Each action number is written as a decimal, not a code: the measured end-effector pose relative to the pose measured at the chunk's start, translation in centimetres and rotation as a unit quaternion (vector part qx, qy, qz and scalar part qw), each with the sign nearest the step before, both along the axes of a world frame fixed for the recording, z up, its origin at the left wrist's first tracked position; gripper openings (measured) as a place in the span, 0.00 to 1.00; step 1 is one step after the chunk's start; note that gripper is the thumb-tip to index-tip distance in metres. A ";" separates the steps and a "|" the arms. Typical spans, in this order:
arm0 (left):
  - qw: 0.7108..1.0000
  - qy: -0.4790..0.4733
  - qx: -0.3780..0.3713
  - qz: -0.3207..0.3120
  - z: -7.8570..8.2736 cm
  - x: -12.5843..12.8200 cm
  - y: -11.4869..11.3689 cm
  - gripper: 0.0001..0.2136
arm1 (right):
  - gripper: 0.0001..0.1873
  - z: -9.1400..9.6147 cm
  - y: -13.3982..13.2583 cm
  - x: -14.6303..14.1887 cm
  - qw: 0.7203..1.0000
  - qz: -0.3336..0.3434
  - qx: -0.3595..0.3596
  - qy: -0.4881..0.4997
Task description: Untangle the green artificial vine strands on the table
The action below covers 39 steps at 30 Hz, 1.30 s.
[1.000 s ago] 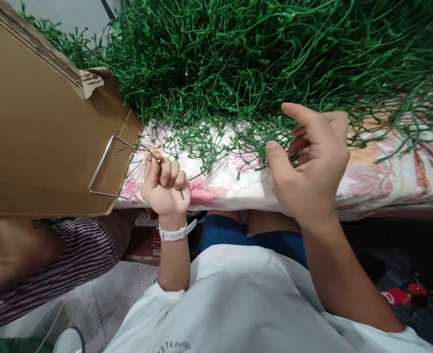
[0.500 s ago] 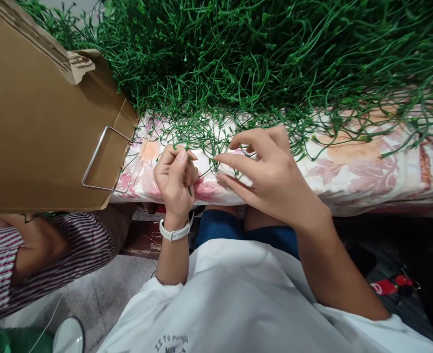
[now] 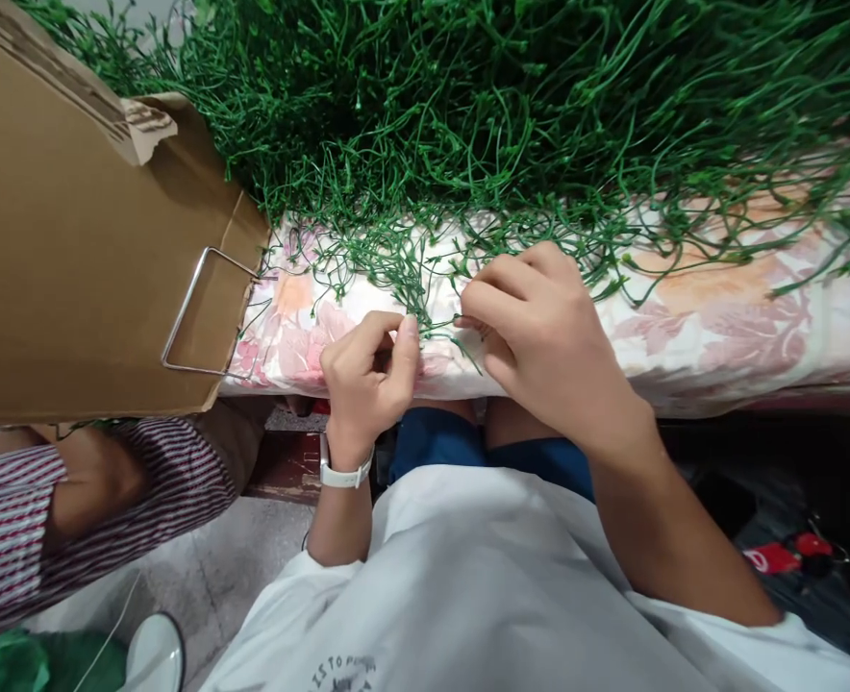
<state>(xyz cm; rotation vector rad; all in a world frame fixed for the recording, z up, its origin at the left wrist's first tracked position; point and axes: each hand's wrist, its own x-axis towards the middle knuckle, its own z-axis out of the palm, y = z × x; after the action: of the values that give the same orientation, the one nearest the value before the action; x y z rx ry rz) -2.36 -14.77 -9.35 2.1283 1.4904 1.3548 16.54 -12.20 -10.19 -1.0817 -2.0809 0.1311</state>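
Thin green plastic stems point(image 3: 412, 274) with small budded tips lie loose on a flowered cloth point(image 3: 713, 336) in front of me. My left hand point(image 3: 371, 380), a white watch on its wrist, is closed with thumb and forefinger pinched at the near end of these stems. To its right my right hand point(image 3: 537, 332) is closed too, its fingertips pinching a thin green stem beside the left fingertips. Part of that stem is hidden behind the right fingers. The two hands are a short gap apart, just over the cloth's near edge.
A large heap of green stems point(image 3: 483, 106) covers the far side of the table. On the left stands a cardboard box point(image 3: 93, 250) with a bent metal wire point(image 3: 187, 308) at its edge. Beside me sits a person in striped clothing point(image 3: 172, 471), partly behind the box.
My left hand has moved right, and the stem it held upright is gone from it. My right hand's spread fingers have closed on a stem.
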 end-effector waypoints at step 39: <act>0.964 0.199 0.163 0.065 -2.1 -0.6 -1.7 0.10 | 0.10 -0.1 -0.5 -0.5 0.998 -0.032 0.033 -0.050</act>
<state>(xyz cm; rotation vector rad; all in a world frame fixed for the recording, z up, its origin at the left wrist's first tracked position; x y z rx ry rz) -2.99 -16.46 -11.49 2.6812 1.6709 1.3502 16.01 -12.74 -10.30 -1.1344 -2.1208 -0.0226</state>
